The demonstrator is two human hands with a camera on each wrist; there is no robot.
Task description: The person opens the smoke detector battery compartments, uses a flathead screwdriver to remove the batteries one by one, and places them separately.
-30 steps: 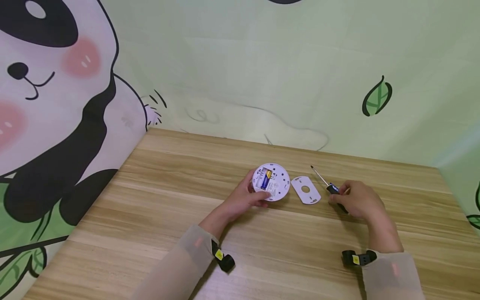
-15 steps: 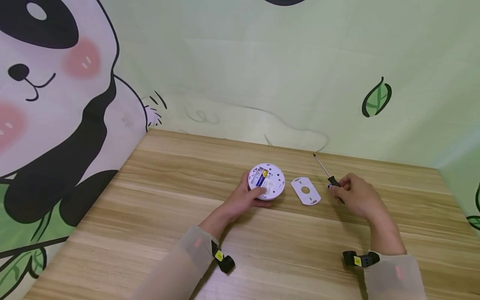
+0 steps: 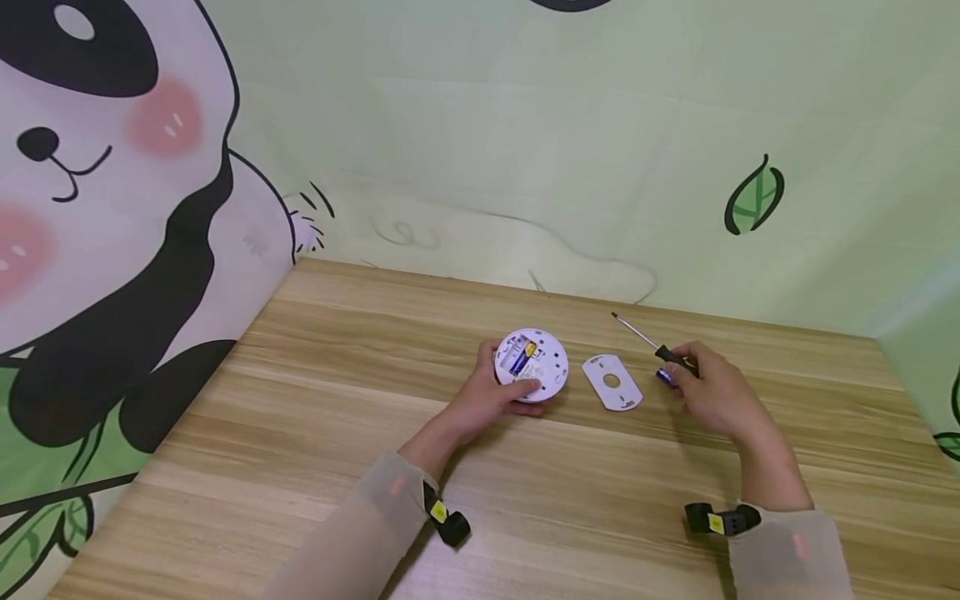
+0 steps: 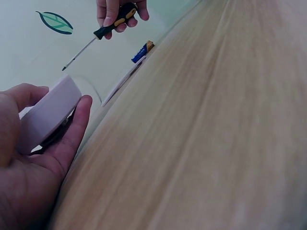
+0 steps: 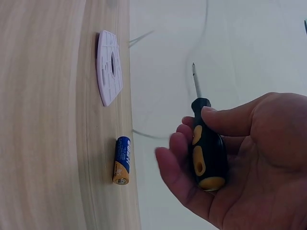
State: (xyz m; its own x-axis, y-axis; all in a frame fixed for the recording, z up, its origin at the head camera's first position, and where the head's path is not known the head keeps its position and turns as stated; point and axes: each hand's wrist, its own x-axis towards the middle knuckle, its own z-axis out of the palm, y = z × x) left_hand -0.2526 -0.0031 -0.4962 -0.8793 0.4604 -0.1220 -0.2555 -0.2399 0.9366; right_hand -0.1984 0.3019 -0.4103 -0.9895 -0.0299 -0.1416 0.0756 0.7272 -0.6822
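My left hand (image 3: 483, 392) holds a round white smoke detector (image 3: 551, 358), thumb across its face and fingers beneath. Its open compartment faces up with a blue and gold battery (image 3: 522, 358) inside. In the left wrist view the smoke detector (image 4: 53, 112) appears edge-on, tilted between thumb and fingers. My right hand (image 3: 716, 387) grips a black and yellow screwdriver (image 3: 667, 357), its metal shaft pointing up and left. A loose blue and gold battery (image 5: 122, 160) lies on the table just beneath that hand.
Between the hands a white mounting plate (image 3: 626, 387) with a round central hole lies flat on the wooden table (image 3: 375, 350). A pale green wall cloth (image 3: 465, 167) with a printed panda and leaves rises behind the table's far edge.
My right hand has lifted the screwdriver and turned its tip leftward, and the loose battery under it now shows. The smoke detector in my left hand has shifted slightly left.
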